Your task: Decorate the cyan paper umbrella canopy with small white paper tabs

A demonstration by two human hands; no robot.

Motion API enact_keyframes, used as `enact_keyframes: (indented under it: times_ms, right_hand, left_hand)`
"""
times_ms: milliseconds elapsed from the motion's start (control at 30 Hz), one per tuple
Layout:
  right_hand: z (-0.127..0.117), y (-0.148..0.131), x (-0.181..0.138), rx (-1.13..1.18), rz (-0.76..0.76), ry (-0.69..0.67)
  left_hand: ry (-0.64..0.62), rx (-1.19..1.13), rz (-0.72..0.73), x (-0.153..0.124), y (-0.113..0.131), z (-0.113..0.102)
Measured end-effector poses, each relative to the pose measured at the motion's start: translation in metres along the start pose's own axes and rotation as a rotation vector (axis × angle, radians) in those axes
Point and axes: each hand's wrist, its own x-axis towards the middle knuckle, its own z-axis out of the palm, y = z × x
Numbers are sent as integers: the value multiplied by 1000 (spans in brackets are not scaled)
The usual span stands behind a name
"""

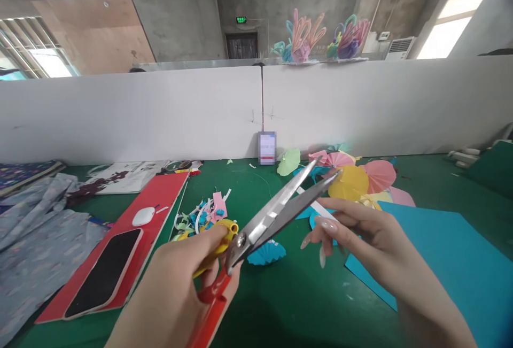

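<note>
My left hand (176,273) is wrapped round the handles of a pair of scissors (266,222) with red and yellow grips. The blades point up and to the right, slightly parted. Between the thumb and fingers of my right hand (368,241) is a narrow white strip (316,206), its upper end close behind the blades. A pleated blue paper piece (266,253) lies on the table below the scissors. Behind my right hand are a yellow pleated paper round (348,183) and a pink one (379,176).
Blue paper sheets (444,257) lie at the right. Paper scraps (200,214) are heaped left of centre. A red board (160,201) carries a phone (106,273) and a white case (143,216). A small screen (267,147) leans against the white partition (192,115).
</note>
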Motion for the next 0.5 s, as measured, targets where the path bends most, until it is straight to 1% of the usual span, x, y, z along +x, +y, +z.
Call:
enact_keyframes:
  times_ms: [67,167,233,333,400,500]
  right_hand:
    - [2,0,-5,91,-18,14]
    - [8,11,-20,205,-6,58]
    - [15,24,-35,242,36,49]
    - [30,44,-59,276,143,15]
    - [39,54,-74,314,185,41]
    - [47,58,-89,358,174,76]
  left_hand:
    - [-38,16,-2,2,-7,3]
    - [-94,-14,-39,-3,-26,20]
    - [-161,-58,-128,-14,-41,36]
    - [-291,-106,-262,-37,-57,56]
    - [-367,-104,-301,-51,-60,62]
    - [-425,-61,-289,-65,-58,64]
